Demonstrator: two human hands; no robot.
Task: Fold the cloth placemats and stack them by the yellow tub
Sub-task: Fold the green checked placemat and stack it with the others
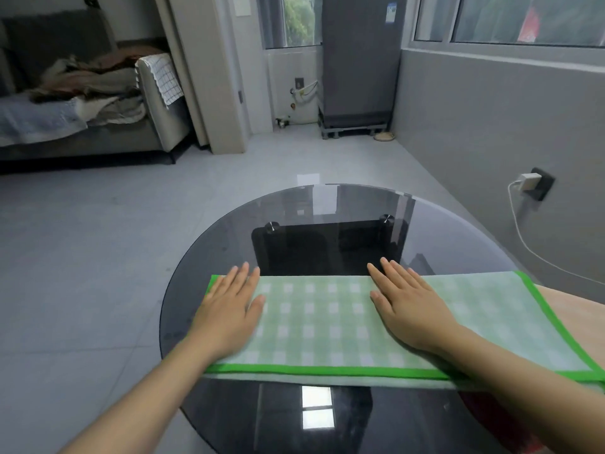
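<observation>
A green-checked cloth placemat (330, 319) with a bright green border lies folded lengthwise on the round dark-glass counter (229, 244), stretching from about 9 o'clock to 3 o'clock across the counter's near half. Its right end hangs past the glass onto a light wooden surface (576, 309) at 3 o'clock. Along the near edge two layers show, the upper green hem lying just above a paler lower edge.

The left hand (229, 309) lies flat on the placemat's left end, palm down, fingers straight and held together, pointing toward 1 o'clock; it presses on the cloth and grips nothing. The right hand (409, 309) lies flat on the cloth right of the middle, fingers straight and slightly spread, pointing toward 11 o'clock, its fingertips reaching the far fold; it too only presses.

Beyond the counter, at 12 o'clock, a grey fridge (360, 57) stands by the window, and a sofa (98, 103) heaped with cloths sits at 10 o'clock.
</observation>
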